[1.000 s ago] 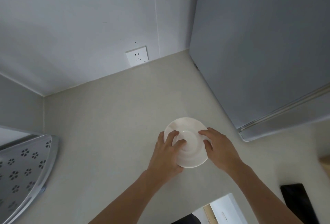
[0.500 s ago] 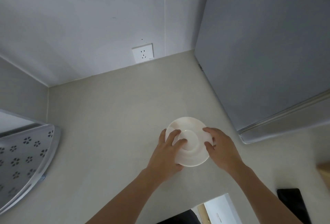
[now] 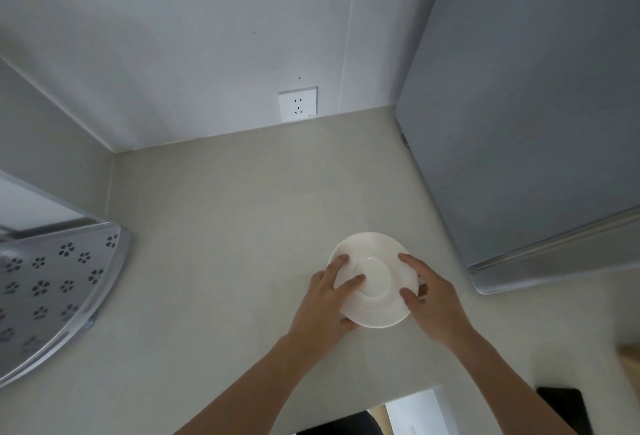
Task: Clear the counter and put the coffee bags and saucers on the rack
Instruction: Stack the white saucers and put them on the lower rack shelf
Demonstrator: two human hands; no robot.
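Note:
A stack of white saucers (image 3: 372,263) sits on the pale counter (image 3: 225,226), right of centre. My left hand (image 3: 327,299) grips its left rim, fingers lying over the top saucer and thumb under the edge. My right hand (image 3: 429,299) holds the right rim the same way. How many saucers are stacked I cannot tell. The perforated metal rack (image 3: 52,296), with flower-shaped holes, juts in from the left edge at counter height. No coffee bags are in view.
A grey fridge (image 3: 519,122) stands close on the right of the saucers. A white wall socket (image 3: 297,103) sits on the back wall. A black flat object (image 3: 562,410) lies at the lower right, beside a wooden corner (image 3: 628,358).
Both hands keep their hold on the saucers. The view has swung left, so the rack and socket have slid rightward in the frame.

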